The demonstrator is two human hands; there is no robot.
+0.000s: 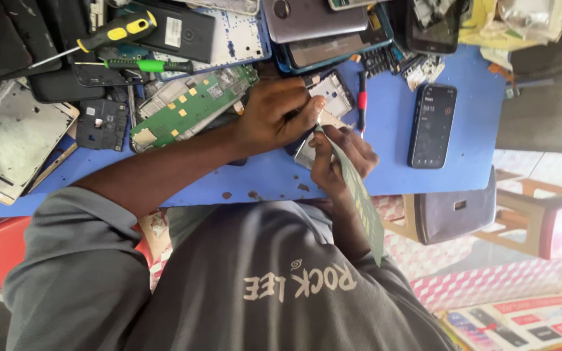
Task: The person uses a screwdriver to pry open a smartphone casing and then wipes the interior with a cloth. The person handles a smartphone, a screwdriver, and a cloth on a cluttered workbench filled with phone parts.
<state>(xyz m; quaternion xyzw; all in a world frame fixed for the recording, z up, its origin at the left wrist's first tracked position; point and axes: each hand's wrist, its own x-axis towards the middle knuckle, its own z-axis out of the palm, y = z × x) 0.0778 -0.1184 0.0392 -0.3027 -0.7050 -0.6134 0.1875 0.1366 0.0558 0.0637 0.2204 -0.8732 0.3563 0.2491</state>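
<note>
Your left hand [274, 117] curled over a small silvery phone part [307, 151] at the blue table's [391, 123] near edge, fingers bent together and pressing on it. Your right hand [343, 159] pinched a long green board [359, 195], fingers clamped on its upper end; the board slanted down toward your chest, thin and edge-on, beside a dark phone [432, 125].

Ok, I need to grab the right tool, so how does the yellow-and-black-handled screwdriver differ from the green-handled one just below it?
The yellow-and-black-handled screwdriver has a thick, chunky grip, while the green-handled screwdriver has a slim one. The yellow-and-black one lies tilted, with its shaft pointing down-left. The green one lies nearly level. Both rest untouched on the heap of phone parts.
</note>
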